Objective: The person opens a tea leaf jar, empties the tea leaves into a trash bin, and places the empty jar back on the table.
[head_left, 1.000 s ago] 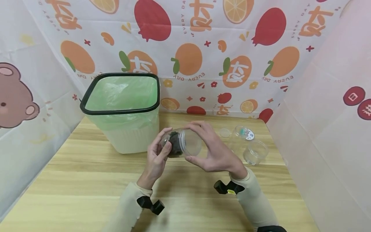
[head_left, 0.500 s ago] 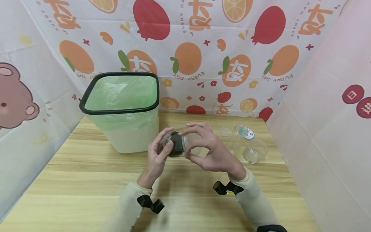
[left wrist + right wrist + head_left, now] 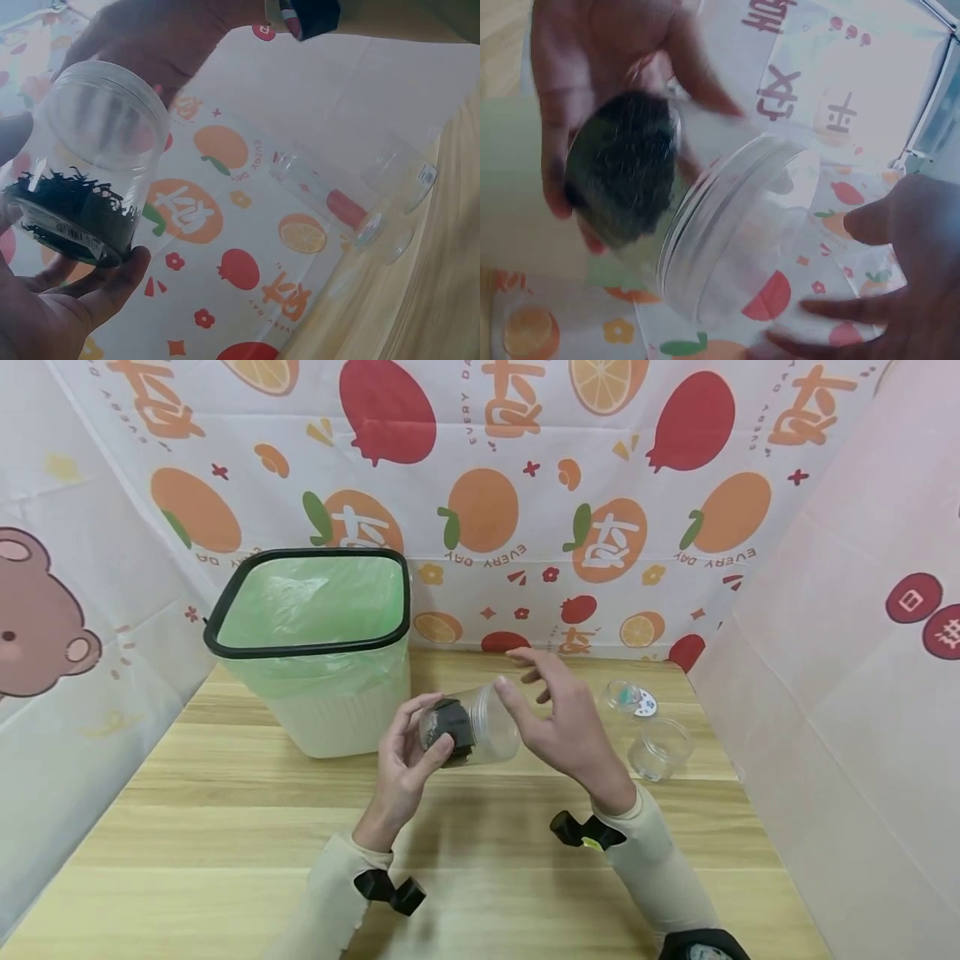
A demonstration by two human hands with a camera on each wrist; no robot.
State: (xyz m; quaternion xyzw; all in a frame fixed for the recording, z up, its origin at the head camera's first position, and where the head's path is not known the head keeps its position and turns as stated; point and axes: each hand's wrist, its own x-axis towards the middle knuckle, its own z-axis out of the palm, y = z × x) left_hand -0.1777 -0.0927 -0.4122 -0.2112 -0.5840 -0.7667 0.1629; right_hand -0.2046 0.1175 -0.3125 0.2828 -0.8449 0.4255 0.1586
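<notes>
My left hand [image 3: 405, 764] grips the base end of a clear screw-top jar [image 3: 495, 731], which lies tilted on its side above the table. Dark, dry shreds like loose tea leaves [image 3: 75, 206] are gathered at the base end, and the left wrist view shows a barcode label underneath. A clear lid [image 3: 742, 240] is on the jar's other end, which points right. My right hand [image 3: 566, 722] is just beyond that end, fingers spread and curled round nothing. In the right wrist view a gap shows between its fingers and the lid.
A bin [image 3: 345, 714] with a green liner and black rim stands at the back left. On the right of the wooden table [image 3: 225, 860] are a clear glass cup [image 3: 660, 752], another clear container [image 3: 622, 697] and a small round patterned disc [image 3: 645, 703]. Printed cloth walls surround the table.
My right hand's fingers were at the lid end; now they have come off it, straightened and shifted up and right. The left hand keeps its hold on the jar, with little movement.
</notes>
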